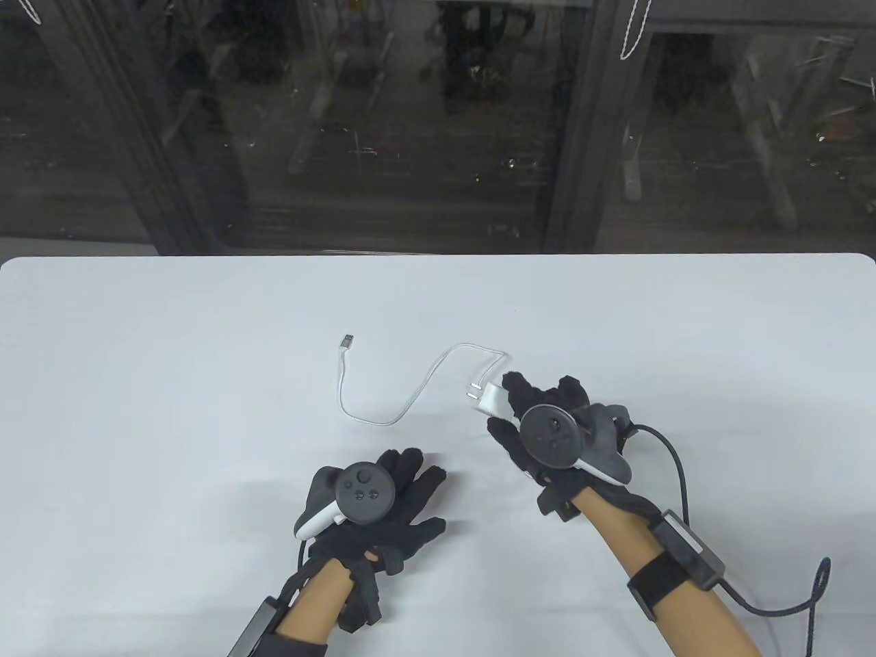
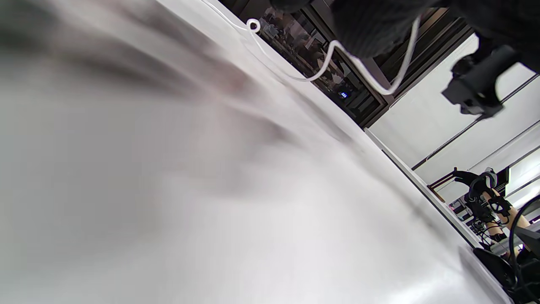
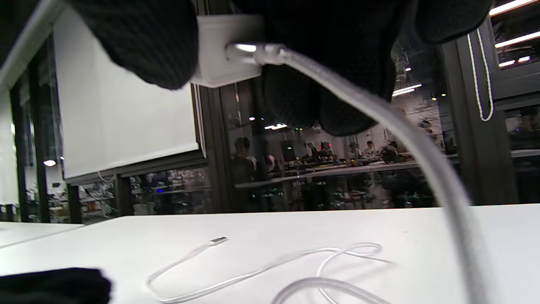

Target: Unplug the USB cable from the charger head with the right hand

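White charger [image 1: 494, 400] sits gripped in my right hand [image 1: 547, 428] above the table [image 1: 205, 383], cable [image 1: 410, 393] plugged in, left hand [image 1: 373, 496] lying open nearby; I judge the grasp made, next needing a pull at the plug [image 3: 253, 52].

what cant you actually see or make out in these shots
- Charger head: in the table view the right hand and its tracker cover most of it, so the grip is unclear.
- Cable plug in the right wrist view: seated in the charger, but gloved fingers hide the charger's sides.
- Left wrist view: the table is blurred.
- Left hand: its palm side is hidden in the table view.
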Demonstrator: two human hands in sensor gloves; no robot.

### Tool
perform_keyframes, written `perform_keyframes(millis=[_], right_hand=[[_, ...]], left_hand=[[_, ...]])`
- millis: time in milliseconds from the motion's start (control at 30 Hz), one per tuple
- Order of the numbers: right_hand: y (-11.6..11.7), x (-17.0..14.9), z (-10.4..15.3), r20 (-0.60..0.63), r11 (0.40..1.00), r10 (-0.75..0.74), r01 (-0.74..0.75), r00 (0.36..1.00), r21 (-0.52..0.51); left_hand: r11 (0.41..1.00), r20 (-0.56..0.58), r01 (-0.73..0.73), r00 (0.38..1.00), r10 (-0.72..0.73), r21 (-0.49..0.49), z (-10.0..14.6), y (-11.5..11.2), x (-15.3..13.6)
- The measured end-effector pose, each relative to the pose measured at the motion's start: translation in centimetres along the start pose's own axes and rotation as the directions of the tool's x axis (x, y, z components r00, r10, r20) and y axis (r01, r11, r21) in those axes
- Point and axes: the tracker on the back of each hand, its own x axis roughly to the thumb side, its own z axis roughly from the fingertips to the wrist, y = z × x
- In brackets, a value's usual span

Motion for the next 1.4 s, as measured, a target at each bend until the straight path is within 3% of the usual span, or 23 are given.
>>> perform_keyframes(millis=[233, 433, 467, 500, 567, 833, 1033, 1167, 1267, 1333, 1400], right_hand=[[1.8, 0.8, 4.2, 0.017, 0.994, -0.108, 0.108, 0.994, 0.004], [6.6, 0.1, 6.7, -0.045, 0.975, -0.206, 0.209, 0.977, 0.073], [7.3, -0.1, 6.7, -0.062, 0.959, -0.238, 0.245, 0.969, 0.144], [7.4, -0.2, 6.9, -0.067, 0.949, -0.247, 0.256, 0.967, 0.186], [7.6, -0.5, 6.9, -0.038, 0.948, -0.275, 0.278, 0.961, 0.154], [7.7, -0.2, 7.3, 0.003, 0.913, -0.369, 0.362, 0.93, 0.188], [8.0, 0.6, 7.4, 0.025, 0.852, -0.487, 0.469, 0.873, 0.231], [7.9, 0.9, 7.6, 0.025, 0.807, -0.563, 0.542, 0.826, 0.235], [7.7, 0.5, 7.4, -0.014, 0.761, -0.63, 0.621, 0.776, 0.19], [7.8, -0.1, 7.5, -0.034, 0.758, -0.63, 0.624, 0.776, 0.193], [7.9, -0.2, 7.5, -0.035, 0.78, -0.6, 0.594, 0.8, 0.199]], left_hand=[[1.0, 0.001, 0.002, 1.0, -0.002, 0.002, 0.0, -0.2, 0.1], [0.999, 0.011, -0.01, 1.0, 0.01, 0.037, 0.1, -0.1, -0.1], [0.999, 0.011, -0.009, 1.0, 0.008, 0.041, 0.1, -0.1, 0.0], [0.999, 0.016, -0.006, 1.0, 0.005, 0.046, 0.2, -0.1, 0.0], [0.997, 0.039, 0.001, 0.999, -0.003, 0.074, 0.2, -0.1, 0.3], [0.985, 0.136, -0.036, 0.991, 0.013, 0.166, 0.4, -0.3, 1.6], [0.958, 0.257, -0.234, 0.948, 0.188, 0.166, 0.3, -0.6, 2.3], [0.839, 0.347, -0.488, 0.85, 0.395, 0.24, 0.5, -0.6, 1.6], [0.7, 0.404, -0.685, 0.71, 0.577, 0.204, 0.3, -0.8, 0.8], [0.6, 0.411, -0.78, 0.613, 0.675, 0.178, 0.3, -1.0, 0.4], [0.54, 0.413, -0.83, 0.545, 0.73, 0.141, 0.1, -1.3, 0.2]])
